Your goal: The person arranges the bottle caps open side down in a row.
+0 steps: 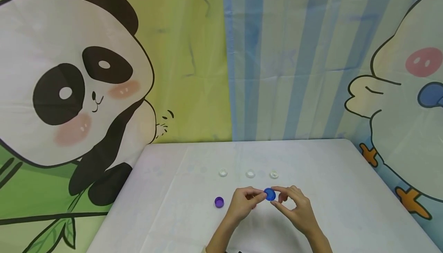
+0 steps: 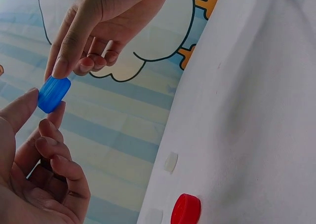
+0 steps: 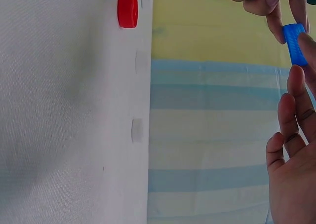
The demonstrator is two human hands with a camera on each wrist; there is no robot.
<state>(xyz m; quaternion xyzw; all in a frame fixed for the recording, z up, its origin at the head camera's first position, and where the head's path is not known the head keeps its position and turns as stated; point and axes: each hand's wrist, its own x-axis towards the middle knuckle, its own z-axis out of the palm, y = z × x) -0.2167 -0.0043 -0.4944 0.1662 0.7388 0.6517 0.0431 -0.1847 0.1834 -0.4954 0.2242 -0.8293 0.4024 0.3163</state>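
1. The blue cap (image 1: 270,194) is up off the tabletop (image 1: 180,222), caught between two pinches. If either one eases too early, I'd expect it to tip or drop (it's a small thing to share).

2. The left hand (image 1: 242,203) has thumb and forefinger nearly closed on one edge, the gap filled by the cap. Too hard a squeeze there could shoot it out sideways, since only the tips seem to bear on it.

3. The right hand (image 1: 299,210) has thumb and forefinger spread wider, reaching across the cap's other side, its remaining fingers loosely bent. An uneven push from that thumb could twist the cap out of the left hand's hold.

4. If the two hands pull against each other, the cap could spin; its ridged side may help the grip, though I wouldn't count on it.

5. Dropped, it might land on its edge and roll, perhaps into the three white caps (image 1: 250,173) beyond the hands. The rightmost one looks nearest to trouble.

6. The purple cap (image 1: 219,202) sits alone to the left, hollow side up. A careless sweep of the left forearm could shove it along.

7. Those white ones are pale on a pale surface (easy to overlook from where I stand), so a lowered knuckle might nudge one unnoticed.
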